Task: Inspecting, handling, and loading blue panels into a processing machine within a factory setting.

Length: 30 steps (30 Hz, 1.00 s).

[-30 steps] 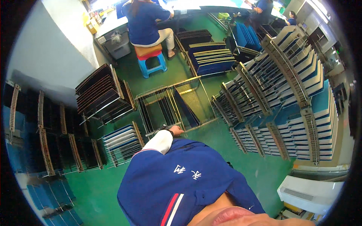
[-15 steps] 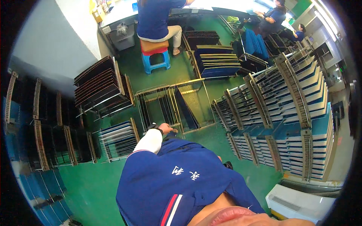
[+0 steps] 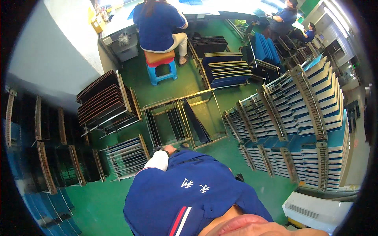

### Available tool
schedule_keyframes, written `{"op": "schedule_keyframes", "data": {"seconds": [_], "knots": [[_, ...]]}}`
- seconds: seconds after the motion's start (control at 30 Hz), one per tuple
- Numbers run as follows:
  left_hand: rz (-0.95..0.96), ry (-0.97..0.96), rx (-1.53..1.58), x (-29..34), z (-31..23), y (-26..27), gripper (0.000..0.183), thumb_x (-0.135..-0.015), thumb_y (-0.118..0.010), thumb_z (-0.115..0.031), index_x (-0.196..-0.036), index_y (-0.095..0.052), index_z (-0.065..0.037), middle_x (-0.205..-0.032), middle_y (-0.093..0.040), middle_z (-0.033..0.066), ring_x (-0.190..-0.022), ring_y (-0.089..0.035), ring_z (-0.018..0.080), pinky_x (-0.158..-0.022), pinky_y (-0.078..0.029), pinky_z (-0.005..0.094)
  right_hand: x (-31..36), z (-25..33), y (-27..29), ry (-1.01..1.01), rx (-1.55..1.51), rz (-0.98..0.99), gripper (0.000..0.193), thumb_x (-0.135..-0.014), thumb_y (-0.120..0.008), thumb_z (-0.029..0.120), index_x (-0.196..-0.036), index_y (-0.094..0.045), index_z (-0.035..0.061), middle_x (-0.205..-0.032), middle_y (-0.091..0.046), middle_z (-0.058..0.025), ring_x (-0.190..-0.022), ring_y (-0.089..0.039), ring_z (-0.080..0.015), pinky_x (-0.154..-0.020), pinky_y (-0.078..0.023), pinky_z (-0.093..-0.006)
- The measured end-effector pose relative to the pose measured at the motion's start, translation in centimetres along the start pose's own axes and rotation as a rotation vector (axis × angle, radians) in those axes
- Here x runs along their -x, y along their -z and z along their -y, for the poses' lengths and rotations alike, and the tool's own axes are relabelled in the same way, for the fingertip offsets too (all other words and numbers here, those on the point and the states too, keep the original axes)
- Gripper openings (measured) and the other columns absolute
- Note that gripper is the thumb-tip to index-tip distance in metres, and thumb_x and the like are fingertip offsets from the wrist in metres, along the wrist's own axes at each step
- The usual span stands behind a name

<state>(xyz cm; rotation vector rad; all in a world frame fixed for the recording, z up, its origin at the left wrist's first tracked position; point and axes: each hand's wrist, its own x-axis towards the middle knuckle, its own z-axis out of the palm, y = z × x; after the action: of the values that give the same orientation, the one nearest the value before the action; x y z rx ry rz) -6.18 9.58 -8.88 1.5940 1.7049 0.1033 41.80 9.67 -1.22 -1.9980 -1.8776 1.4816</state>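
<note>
Left hand (image 3: 170,149), its grip impossible to tell, has been drawn bodyward from the metal rack (image 3: 185,119) at one o'clock, the leaning dark panel (image 3: 197,123) apparently left untouched.

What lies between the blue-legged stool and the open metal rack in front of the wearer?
In the head view, just green floor shows between the stool and the rack.

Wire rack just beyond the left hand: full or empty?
Partly filled: the wire rack holds several dark panels, with a wide open gap showing among them.
</note>
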Motion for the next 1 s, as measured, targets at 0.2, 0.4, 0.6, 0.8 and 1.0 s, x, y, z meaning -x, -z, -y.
{"op": "schedule_keyframes", "data": {"seconds": [0.2,0.4,0.6,0.8,1.0], "knots": [[0.067,0.085,0.049,-3.0,0.0,1.3,0.046,-0.074,-0.057,-0.045,-0.085,-0.068,-0.002,-0.084,-0.064,0.0199,-0.084,-0.060,0.0357,-0.075,-0.047,0.0446,0.0,1.9,-1.2,-0.058,0.034,-0.062,0.038,-0.071,-0.064,0.036,-0.080,-0.065,-0.0008,-0.077,-0.064,-0.0198,-0.078,-0.063,-0.0308,-0.068,-0.046,-0.0376],[0.122,0.113,0.120,-5.2,-2.0,3.3,0.042,-0.071,-0.059,-0.042,-0.084,-0.068,-0.003,-0.089,-0.064,0.0186,-0.085,-0.061,0.0350,-0.077,-0.048,0.0416,1.1,5.0,-1.2,-0.118,0.028,-0.099,0.038,-0.071,-0.065,0.036,-0.081,-0.066,-0.0002,-0.078,-0.064,-0.0191,-0.078,-0.063,-0.0305,-0.068,-0.047,-0.0374],[0.198,0.121,0.188,-5.8,-2.2,5.6,0.047,-0.070,-0.059,-0.044,-0.087,-0.066,-0.001,-0.092,-0.064,0.0200,-0.088,-0.061,0.0353,-0.078,-0.048,0.0413,1.2,6.7,-1.0,-0.154,0.007,-0.123,0.035,-0.072,-0.065,0.034,-0.080,-0.066,0.0005,-0.079,-0.065,-0.0181,-0.078,-0.064,-0.0290,-0.070,-0.048,-0.0363],[0.290,0.103,0.173,-5.7,-3.1,5.3,0.047,-0.071,-0.060,-0.046,-0.084,-0.067,-0.002,-0.089,-0.064,0.0203,-0.088,-0.060,0.0363,-0.079,-0.047,0.0421,2.4,9.8,-0.2,-0.205,-0.023,-0.120,0.030,-0.073,-0.063,0.031,-0.080,-0.067,0.0030,-0.080,-0.065,-0.0171,-0.078,-0.063,-0.0314,-0.071,-0.048,-0.0376],[0.461,0.217,0.270,-7.7,-2.8,4.6,0.038,-0.075,-0.058,-0.044,-0.082,-0.069,-0.008,-0.075,-0.067,0.0117,-0.070,-0.064,0.0280,-0.067,-0.051,0.0367,4.7,13.8,0.2,-0.314,0.113,-0.054,0.031,-0.073,-0.060,0.034,-0.085,-0.067,0.0057,-0.082,-0.065,-0.0162,-0.080,-0.062,-0.0330,-0.071,-0.048,-0.0400]]}}
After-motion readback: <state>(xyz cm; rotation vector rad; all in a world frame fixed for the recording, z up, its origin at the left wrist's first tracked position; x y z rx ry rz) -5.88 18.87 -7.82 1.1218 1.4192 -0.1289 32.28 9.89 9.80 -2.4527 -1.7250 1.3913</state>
